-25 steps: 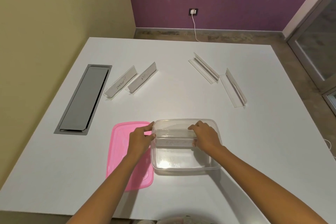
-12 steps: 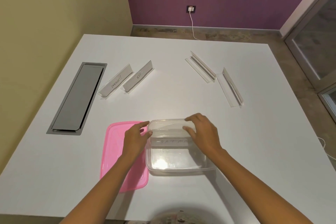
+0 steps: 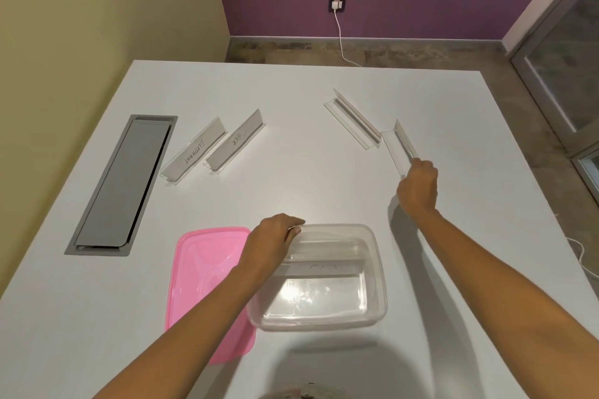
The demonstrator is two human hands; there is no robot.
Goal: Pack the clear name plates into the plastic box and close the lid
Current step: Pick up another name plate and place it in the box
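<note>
The clear plastic box (image 3: 380, 272) stands open near the table's front, with one clear name plate (image 3: 324, 264) lying inside along its far wall. My left hand (image 3: 270, 243) grips the box's far-left rim. The pink lid (image 3: 201, 272) lies flat to the box's left, partly under my left forearm. My right hand (image 3: 418, 186) is closed on the near end of a clear name plate (image 3: 400, 142) at the right. Another clear plate (image 3: 351, 118) lies just behind it. Two plates labelled "ELEPHANT" (image 3: 194, 151) and "TIGER" (image 3: 236, 141) stand at the centre-left.
A grey cable hatch (image 3: 120, 185) is set into the white table (image 3: 308, 181) at the left. Yellow and purple walls meet beyond the table's far edge. A white cable runs from a wall socket (image 3: 337, 5) across the floor. A glass door frame stands at the right.
My right hand left the box and reached far right to grasp the end of the right name plate. The left hand shifted onto the box's rim. The first plate now rests inside the box.
</note>
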